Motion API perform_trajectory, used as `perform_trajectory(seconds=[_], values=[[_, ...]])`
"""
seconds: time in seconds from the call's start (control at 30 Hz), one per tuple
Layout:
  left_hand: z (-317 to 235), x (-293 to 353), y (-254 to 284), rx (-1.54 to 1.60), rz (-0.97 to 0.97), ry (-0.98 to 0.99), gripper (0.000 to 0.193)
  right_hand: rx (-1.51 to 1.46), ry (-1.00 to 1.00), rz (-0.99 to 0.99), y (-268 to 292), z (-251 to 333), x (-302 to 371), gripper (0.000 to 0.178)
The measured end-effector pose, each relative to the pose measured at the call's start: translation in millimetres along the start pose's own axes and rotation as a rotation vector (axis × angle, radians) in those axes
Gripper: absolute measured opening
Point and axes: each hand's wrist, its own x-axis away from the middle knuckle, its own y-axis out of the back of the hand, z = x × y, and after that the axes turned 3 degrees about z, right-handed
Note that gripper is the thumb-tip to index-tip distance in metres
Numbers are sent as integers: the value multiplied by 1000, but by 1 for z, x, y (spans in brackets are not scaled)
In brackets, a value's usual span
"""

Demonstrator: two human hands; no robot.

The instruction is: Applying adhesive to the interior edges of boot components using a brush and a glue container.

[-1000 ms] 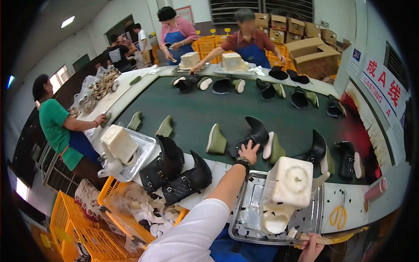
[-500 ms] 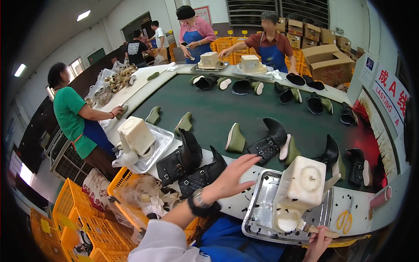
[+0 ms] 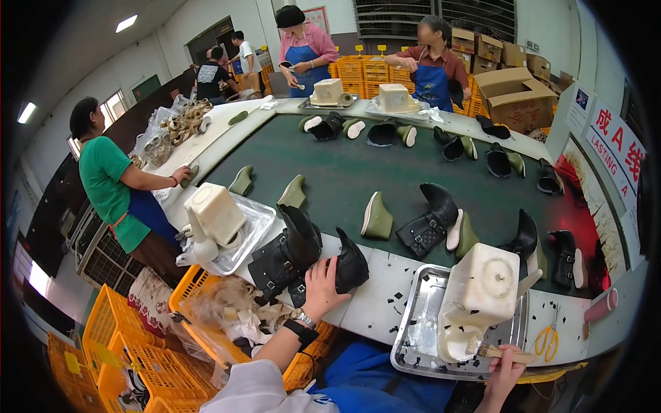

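Note:
My left hand [image 3: 322, 289] lies across the middle of a black quilted boot [image 3: 352, 263] at the near edge of the table, fingers curled over it. Another black buckled boot [image 3: 273, 265] stands right beside it, to the left. My right hand [image 3: 507, 367] grips the wooden handle of a brush [image 3: 490, 351]. The brush's pale bristles are at the round mouth of a cream plastic pot [image 3: 483, 288]. That pot sits on a metal tray [image 3: 414, 323] scattered with black scraps.
Olive wedge shoe forms [image 3: 376, 216] and a black boot [image 3: 428, 227] lie on the green conveyor [image 3: 323, 165]. Yellow-handled scissors [image 3: 547, 342] lie right of the tray. Orange crates [image 3: 148, 358] stand at lower left. Co-workers stand around the line.
My left hand has swung down and left from above the table onto the black boot. My right hand keeps the brush at the pot's mouth. A far co-worker has lifted a black piece.

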Motion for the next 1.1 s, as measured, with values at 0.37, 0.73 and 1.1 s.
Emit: perform_trajectory(seconds=[0.37, 0.73, 1.1], values=[[-17, -5, 7, 228, 71, -71, 82, 54, -10, 44, -5, 3, 2, 18], [-46, 20, -3, 28, 192, -140, 95, 71, -85, 41, -9, 17, 8, 15], [-49, -4, 51, 468, -7, -89, 82, 2, -99, -37, 2, 7, 0, 20]])
